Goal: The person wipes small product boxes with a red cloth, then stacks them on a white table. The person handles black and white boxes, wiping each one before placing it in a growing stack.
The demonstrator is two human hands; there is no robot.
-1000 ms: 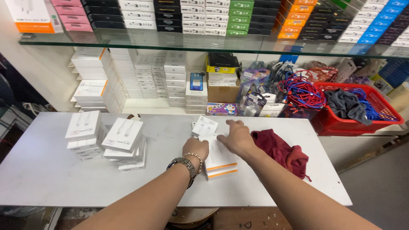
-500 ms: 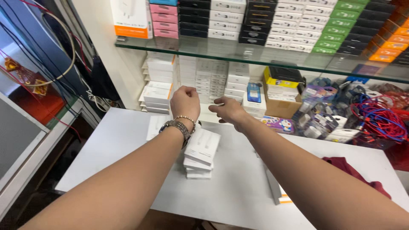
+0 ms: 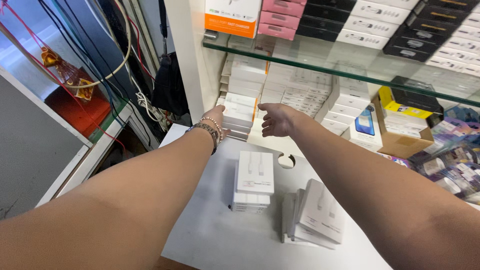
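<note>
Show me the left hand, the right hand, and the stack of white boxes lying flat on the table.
left hand [image 3: 216,116], head view, back of the hand
right hand [image 3: 276,120], head view, back of the hand
stack of white boxes [image 3: 255,172], head view, top box's face

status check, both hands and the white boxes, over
Left hand on the stack of white boxes under the glass shelf, grip unclear. Right hand open beside it, touching nothing. Nothing between.

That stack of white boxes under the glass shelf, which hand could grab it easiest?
Probably the left hand. It is already at the left side of the stack of white boxes, touching or nearly touching it. The right hand hovers open beside the stack, apart from it.
</note>
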